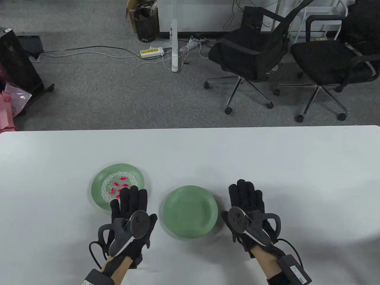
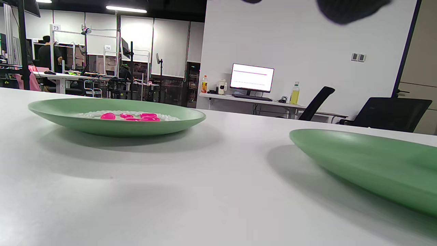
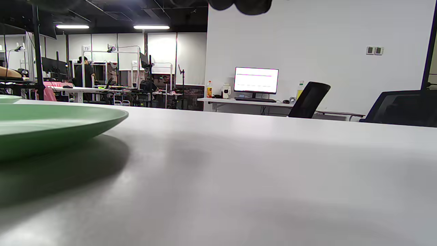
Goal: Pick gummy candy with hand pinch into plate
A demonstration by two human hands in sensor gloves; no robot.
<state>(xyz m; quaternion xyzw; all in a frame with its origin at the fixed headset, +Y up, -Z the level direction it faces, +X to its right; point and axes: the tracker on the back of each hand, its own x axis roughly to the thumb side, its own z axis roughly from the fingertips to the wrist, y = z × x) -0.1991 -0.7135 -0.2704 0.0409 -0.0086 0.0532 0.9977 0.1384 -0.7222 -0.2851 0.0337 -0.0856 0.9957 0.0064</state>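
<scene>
Several pink gummy candies (image 1: 118, 187) lie on a bed of white grains in a green plate (image 1: 99, 181) on the left of the table. In the left wrist view the candies (image 2: 128, 116) show above the plate's rim (image 2: 102, 127). A second green plate (image 1: 190, 211) stands bare to its right, also in the left wrist view (image 2: 368, 160) and the right wrist view (image 3: 51, 128). My left hand (image 1: 129, 198) lies flat, fingers extended over the near edge of the candy plate, holding nothing. My right hand (image 1: 246, 193) lies flat on the table right of the bare plate, holding nothing.
The white table (image 1: 267, 166) stretches wide to the right and far side. Beyond its far edge are two black office chairs (image 1: 252, 56) and cables on grey carpet. Both hands' trackers and wrist cables sit near the table's front edge.
</scene>
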